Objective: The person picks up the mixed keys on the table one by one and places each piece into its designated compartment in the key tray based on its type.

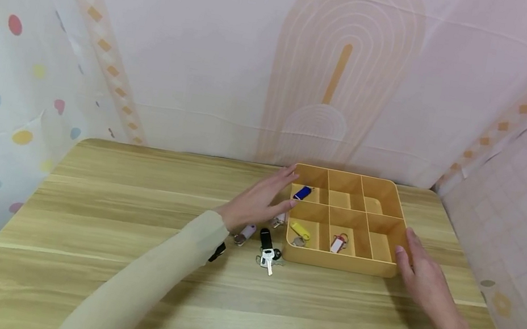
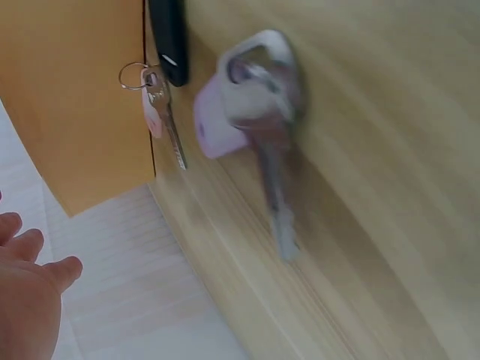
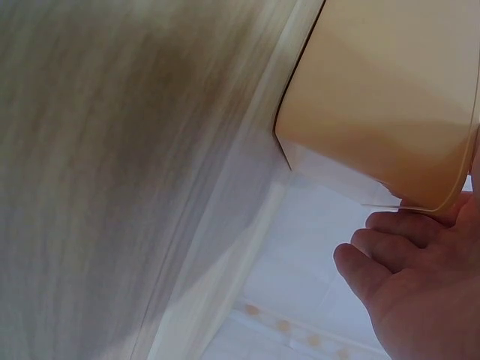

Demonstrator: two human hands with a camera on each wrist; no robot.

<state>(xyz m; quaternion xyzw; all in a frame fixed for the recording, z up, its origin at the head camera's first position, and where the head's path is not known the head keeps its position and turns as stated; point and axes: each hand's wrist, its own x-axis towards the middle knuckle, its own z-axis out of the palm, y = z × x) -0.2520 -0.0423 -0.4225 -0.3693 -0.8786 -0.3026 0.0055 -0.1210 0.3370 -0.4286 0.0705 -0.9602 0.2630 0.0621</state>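
Note:
A yellow-orange organizer box [image 1: 338, 261] with several compartments stands on the table between the hands. My left hand [image 1: 261, 196] lies along its left side, fingers extended and spread, fingertips and thumb at the rim. At the right side, my right hand [image 1: 430, 286] grips the wall, thumb over the rim and fingers outside. Inside lie a blue key tag [image 1: 302, 193] at back left, a yellow key tag [image 1: 300, 231] with a key at front left, and a red-and-white key tag [image 1: 337, 244] at front middle.
Left of the box lie a black key tag [image 1: 266, 238] with a silver key [image 1: 267, 260], a lilac key tag [image 2: 217, 124] with a key, and a pale pink key tag [image 2: 153, 120] with a key. Behind the wooden table [image 1: 134, 196] hangs a patterned cloth wall [image 1: 198, 51].

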